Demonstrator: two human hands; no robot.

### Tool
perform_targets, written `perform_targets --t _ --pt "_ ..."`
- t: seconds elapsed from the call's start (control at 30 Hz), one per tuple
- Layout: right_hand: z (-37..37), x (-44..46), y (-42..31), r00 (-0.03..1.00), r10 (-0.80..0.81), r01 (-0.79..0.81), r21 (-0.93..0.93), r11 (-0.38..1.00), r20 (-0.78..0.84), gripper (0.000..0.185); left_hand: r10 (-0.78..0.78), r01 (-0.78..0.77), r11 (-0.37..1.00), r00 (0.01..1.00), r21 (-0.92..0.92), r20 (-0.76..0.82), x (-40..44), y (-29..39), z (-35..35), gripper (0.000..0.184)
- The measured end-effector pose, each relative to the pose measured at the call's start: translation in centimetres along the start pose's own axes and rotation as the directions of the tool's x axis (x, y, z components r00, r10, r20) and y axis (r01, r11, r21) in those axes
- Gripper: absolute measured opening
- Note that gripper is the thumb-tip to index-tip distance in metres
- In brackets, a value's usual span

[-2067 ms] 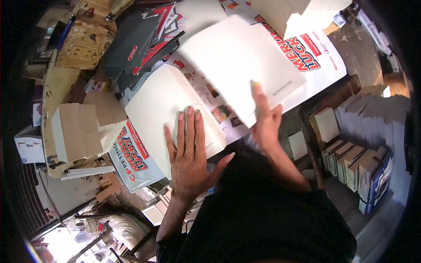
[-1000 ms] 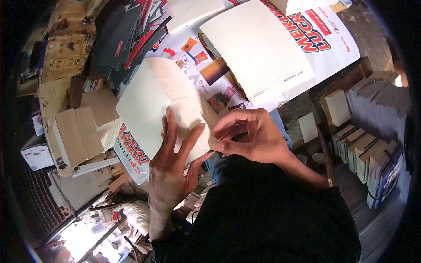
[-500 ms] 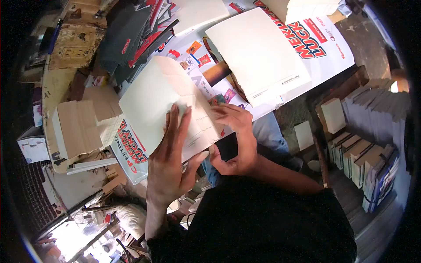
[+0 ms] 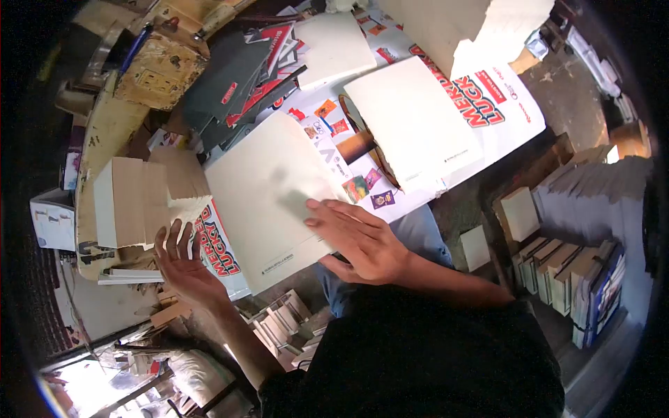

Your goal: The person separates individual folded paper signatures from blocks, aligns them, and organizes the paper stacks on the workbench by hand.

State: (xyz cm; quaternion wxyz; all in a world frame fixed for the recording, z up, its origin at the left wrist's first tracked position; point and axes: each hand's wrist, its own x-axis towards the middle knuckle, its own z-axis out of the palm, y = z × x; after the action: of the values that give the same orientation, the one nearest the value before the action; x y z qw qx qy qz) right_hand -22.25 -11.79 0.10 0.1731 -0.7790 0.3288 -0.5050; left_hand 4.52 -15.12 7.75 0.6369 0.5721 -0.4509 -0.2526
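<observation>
head: left hand [image 4: 187,273] empty, right hand [image 4: 366,244] at pages [image 4: 268,198], grip unclear; banner [image 4: 220,252] says "lucky".

Fisheye curvature bends the edges; the corners are black. Glare burns out the lower left, soft shadows fall on the bright paper [image 4: 258,181], and the shirt [image 4: 432,355] is near-black.

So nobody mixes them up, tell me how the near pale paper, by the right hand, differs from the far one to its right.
The right hand reaches over the near paper; no hand is over the far paper.
Bold lettering shows beside the near paper's left edge, but beside the far paper's right edge.
Both are pale, with small dark print near the lower edge.
</observation>
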Motion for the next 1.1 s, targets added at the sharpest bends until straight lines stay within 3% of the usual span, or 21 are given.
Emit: perform_targets --t 0.07,0.1,0.13,0.17,0.27,0.33,0.4,0.47,0.5,0.53,0.6,0.67,0.83,1.1 --pt "0.1 0.1 -0.3 0.999 -0.028 0.027 -0.014 1.0 -0.042 0.066 0.047 -0.035 0.988 0.995 0.15 -0.083 0.0 -1.4 -0.5 0.043" --pt "0.2 0.5 -0.5 0.994 0.005 -0.01 -0.04 0.999 -0.106 0.068 0.044 -0.052 0.973 0.998 0.223 0.039 -0.6 -1.0 0.4 0.04" --pt "0.0 1.3 -1.0 0.985 0.041 -0.052 -0.063 0.997 -0.167 0.07 0.122 -0.219 0.919 0.949 0.328 0.29 -1.3 -0.6 1.4 0.037" --pt "-0.3 2.3 -1.6 0.979 0.126 -0.147 -0.126 0.981 -0.163 0.073 0.141 -0.347 0.764 0.912 0.544 0.384 -2.6 -0.2 2.8 0.036" --pt "0.3 3.3 -1.2 0.952 0.252 -0.282 -0.169 0.944 -0.176 0.076 0.089 -0.524 0.73 0.71 0.439 0.699 -5.7 0.7 5.7 0.045" --pt "0.5 2.7 -0.8 0.946 0.247 -0.279 -0.139 0.95 -0.21 0.076 0.009 -0.565 0.711 0.603 0.419 0.798 -7.1 0.0 6.9 0.053" --pt "-0.1 1.6 -0.4 0.915 0.313 -0.323 0.002 0.946 -0.253 0.08 -0.088 -0.795 0.386 0.473 0.468 0.876 -7.4 -0.1 8.0 0.065" --pt "-0.3 1.8 0.8 0.841 0.31 -0.335 0.023 0.942 -0.444 0.036 -0.041 -0.784 0.42 0.487 0.458 0.872 -7.3 -0.1 8.3 0.066" --pt "0.0 1.9 0.6 0.739 0.446 -0.419 0.173 0.891 -0.505 0.024 0.008 -0.769 0.448 0.514 0.456 0.858 -7.4 0.0 8.3 0.067" --pt "0.2 2.0 0.7 0.618 0.571 -0.472 0.325 0.819 -0.541 0.018 0.008 -0.766 0.451 0.517 0.459 0.856 -7.4 0.0 8.4 0.067" --pt "0.3 1.5 0.7 0.537 0.669 -0.528 0.414 0.742 -0.514 0.023 0.008 -0.773 0.428 0.521 0.467 0.854 -7.5 0.0 8.4 0.063" --pt "0.6 1.2 1.0 0.403 0.799 -0.507 0.618 0.6 -0.445 0.028 0.004 -0.775 0.425 0.518 0.468 0.855 -7.4 -0.2 8.4 0.064" --pt "0.5 0.5 1.5 0.41 0.814 -0.52 0.627 0.579 -0.412 0.032 -0.021 -0.785 0.41 0.502 0.465 0.865 -7.4 -0.2 8.3 0.07" --pt "0.2 0.4 1.7 0.412 0.842 -0.497 0.689 0.527 -0.347 0.036 -0.03 -0.793 0.435 0.462 0.427 0.887 -7.3 -0.3 8.1 0.104"
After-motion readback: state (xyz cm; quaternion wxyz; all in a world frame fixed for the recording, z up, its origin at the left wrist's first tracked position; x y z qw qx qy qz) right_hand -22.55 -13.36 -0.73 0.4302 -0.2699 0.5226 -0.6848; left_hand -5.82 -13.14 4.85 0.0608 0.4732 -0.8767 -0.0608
